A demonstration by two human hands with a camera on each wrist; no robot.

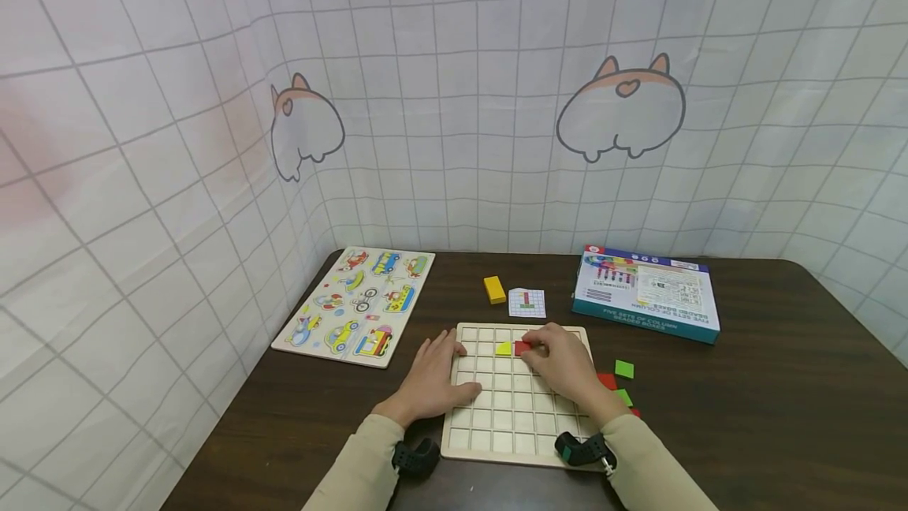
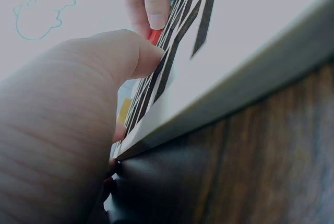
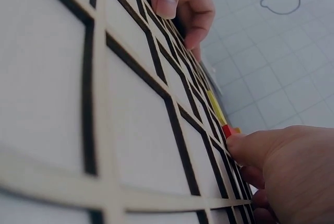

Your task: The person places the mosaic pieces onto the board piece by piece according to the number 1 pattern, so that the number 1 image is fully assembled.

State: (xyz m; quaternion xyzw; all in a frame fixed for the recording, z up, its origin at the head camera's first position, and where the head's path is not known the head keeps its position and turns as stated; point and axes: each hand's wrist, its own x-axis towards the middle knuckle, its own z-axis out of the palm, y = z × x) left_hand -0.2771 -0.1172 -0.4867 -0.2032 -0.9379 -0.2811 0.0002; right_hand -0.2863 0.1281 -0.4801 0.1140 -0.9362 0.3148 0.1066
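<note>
A pale wooden grid board [image 1: 502,421] lies on the dark table. My left hand [image 1: 433,381] rests at its left edge, fingers stretched along the side and thumb on the top face. Between thumb and fingertips, my right hand [image 1: 563,361] pinches a red square tile [image 1: 521,348] at a cell near the board's far side. Just left of that tile sits a yellow piece [image 1: 503,348] with a slanted edge. In the right wrist view, the thumb presses against the red tile [image 3: 226,131]; the other fingertips are partly hidden.
Green tiles [image 1: 624,369] and red tiles [image 1: 606,381] lie right of the board, partly behind the right forearm. Beyond it are a yellow block [image 1: 494,290] and a small pattern card [image 1: 526,303]. A picture puzzle board [image 1: 355,306] lies left, a flat box [image 1: 645,294] right.
</note>
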